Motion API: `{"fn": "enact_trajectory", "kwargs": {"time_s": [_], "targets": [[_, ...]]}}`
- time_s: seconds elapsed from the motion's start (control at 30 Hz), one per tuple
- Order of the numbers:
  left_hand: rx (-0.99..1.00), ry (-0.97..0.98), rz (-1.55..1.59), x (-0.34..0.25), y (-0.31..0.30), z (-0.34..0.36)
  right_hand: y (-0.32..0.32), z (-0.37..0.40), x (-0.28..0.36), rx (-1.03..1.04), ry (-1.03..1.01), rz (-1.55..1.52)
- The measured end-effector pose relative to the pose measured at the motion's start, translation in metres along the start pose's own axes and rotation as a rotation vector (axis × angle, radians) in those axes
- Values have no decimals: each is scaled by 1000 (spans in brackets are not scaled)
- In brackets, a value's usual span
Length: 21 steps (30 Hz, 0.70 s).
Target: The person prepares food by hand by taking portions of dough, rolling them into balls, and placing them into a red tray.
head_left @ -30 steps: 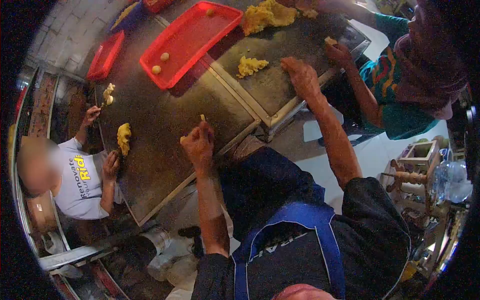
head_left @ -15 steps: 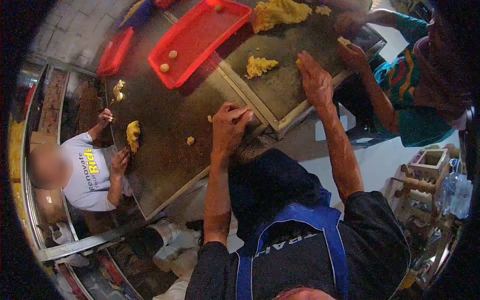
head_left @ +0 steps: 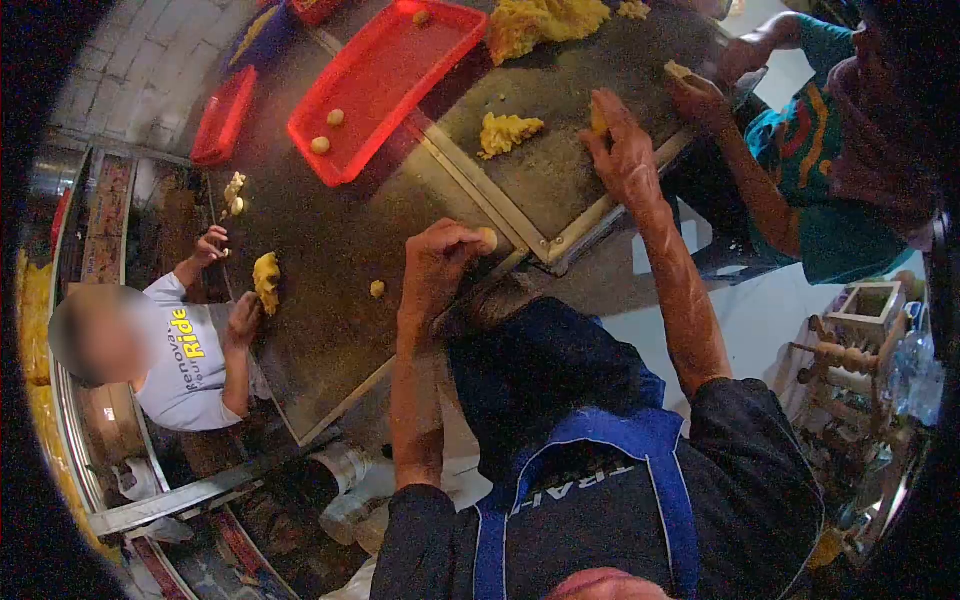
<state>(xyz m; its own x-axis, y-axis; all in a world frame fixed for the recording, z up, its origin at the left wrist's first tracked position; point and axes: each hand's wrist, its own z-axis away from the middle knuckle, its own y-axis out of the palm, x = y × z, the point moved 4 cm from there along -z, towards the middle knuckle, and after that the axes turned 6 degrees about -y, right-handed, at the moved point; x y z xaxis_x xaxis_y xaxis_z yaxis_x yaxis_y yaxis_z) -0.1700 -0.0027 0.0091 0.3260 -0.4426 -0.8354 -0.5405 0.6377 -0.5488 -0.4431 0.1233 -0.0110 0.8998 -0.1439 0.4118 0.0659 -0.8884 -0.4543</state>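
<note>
Dough ball (head_left: 487,238), small and yellow, is pinched at the fingertips of the left hand (head_left: 437,268), which is curled almost closed over the near edge of the metal table (head_left: 330,240). The right hand (head_left: 622,150) rests further along that edge, fingers bent around a bit of yellow dough (head_left: 598,120). A loose dough lump (head_left: 508,132) lies near it. Bare tabletop stretches leftward, with one crumb (head_left: 377,289); a red tray (head_left: 385,85) lies beyond.
</note>
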Motion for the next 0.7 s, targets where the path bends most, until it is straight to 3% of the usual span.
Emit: {"fn": "enact_trajectory", "kwargs": {"time_s": [0.03, 0.17, 0.23, 0.27, 0.33, 0.4, 0.47, 0.53, 0.57, 0.63, 0.7], "targets": [[-12, 227, -78, -7, 0, -3, 2, 2, -5, 92, 86, -111], [25, 258, -232, -25, -7, -8, 2, 6, -3, 234, 214, -196], [89, -170, -304, -36, -12, -20, 0, 4, 0, 230, 177, -191], [84, -170, -303, -19, -1, -33, -2, 2, 1, 221, 143, -179], [-398, 146, -330, 13, 17, -56, 2, 5, -4, 199, 153, -226], [-410, 91, -336, 2, 30, -51, 1, 6, -4, 181, 161, -273], [-421, 43, -345, 2, 30, -46, -3, 2, 4, 144, 8, -91], [-502, 251, -365, 5, 25, -20, -1, 5, 0, 143, -10, -69], [-507, 250, -368, -2, 23, -2, 0, 4, -1, 139, -38, -49], [-95, 89, -569, -12, 31, 25, 2, 7, -1, 179, 57, -134], [-129, 125, -564, 15, 15, 6, 4, 6, -2, 224, 143, -225]]}}
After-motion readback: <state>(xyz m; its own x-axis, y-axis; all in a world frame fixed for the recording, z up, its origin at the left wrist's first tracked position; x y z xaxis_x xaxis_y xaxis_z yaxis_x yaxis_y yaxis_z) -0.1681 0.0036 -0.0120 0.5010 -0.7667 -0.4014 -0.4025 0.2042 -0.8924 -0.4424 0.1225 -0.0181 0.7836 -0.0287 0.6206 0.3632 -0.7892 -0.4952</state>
